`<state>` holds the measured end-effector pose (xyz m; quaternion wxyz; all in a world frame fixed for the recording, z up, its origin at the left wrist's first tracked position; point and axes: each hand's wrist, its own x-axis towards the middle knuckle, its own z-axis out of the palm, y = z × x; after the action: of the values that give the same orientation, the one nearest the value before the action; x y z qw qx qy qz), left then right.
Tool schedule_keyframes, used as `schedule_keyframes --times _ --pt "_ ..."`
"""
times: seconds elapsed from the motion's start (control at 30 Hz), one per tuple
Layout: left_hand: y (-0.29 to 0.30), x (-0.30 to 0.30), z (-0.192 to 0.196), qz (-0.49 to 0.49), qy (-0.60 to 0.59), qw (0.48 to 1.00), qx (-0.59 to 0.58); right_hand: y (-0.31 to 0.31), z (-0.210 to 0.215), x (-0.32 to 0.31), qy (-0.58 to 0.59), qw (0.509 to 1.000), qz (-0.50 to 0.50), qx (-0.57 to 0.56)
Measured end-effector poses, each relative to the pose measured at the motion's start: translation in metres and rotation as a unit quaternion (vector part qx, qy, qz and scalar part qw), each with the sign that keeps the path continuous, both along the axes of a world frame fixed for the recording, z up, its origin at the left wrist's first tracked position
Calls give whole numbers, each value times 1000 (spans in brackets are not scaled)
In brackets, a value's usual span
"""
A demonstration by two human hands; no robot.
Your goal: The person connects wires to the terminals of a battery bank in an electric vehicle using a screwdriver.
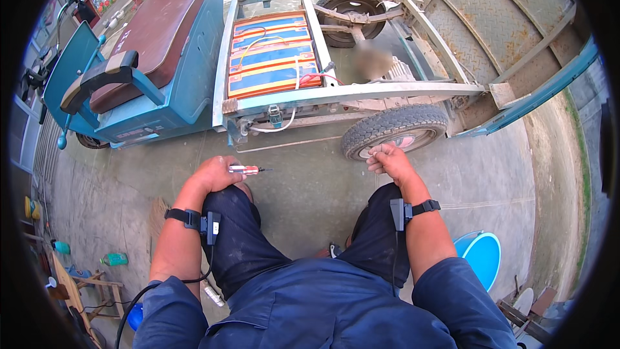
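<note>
My left hand [218, 173] rests near my left knee, its fingers closed round the handle of a small screwdriver [244, 170]. The handle is red and clear-white, and a thin dark shaft points right. Over my right knee, my right hand [389, 159] is raised with thumb and fingers drawn together; whatever is between them, if anything, is too small to make out. Ahead of both hands stands a blue cargo tricycle with its bed tipped up. Striped blue, yellow and red batteries [271, 58] sit in its pale metal frame [361, 95], with red and white wires beside them.
A rear wheel [395, 130] stands just beyond my right hand. The brown seat [158, 22] is at the left, the raised rusty bed [497, 19] at the right. Lower right is a blue bucket [479, 260]; a green bottle [114, 258] lies at the left.
</note>
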<state>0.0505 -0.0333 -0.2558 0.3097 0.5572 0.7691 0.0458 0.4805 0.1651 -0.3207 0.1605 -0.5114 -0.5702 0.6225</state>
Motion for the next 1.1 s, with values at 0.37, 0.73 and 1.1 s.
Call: schedule_keyframes --times 0.37,0.73,1.1 --pt "-2 -1 -2 -3 -4 1000 7 -5 11 -8 4 999 -24 28" --pt "0 0 -2 -14 6 1000 -2 1 -4 2 12 1000 -1 9" --pt "-1 -2 -4 -12 1 1000 13 3 -9 3 15 1000 13 23"
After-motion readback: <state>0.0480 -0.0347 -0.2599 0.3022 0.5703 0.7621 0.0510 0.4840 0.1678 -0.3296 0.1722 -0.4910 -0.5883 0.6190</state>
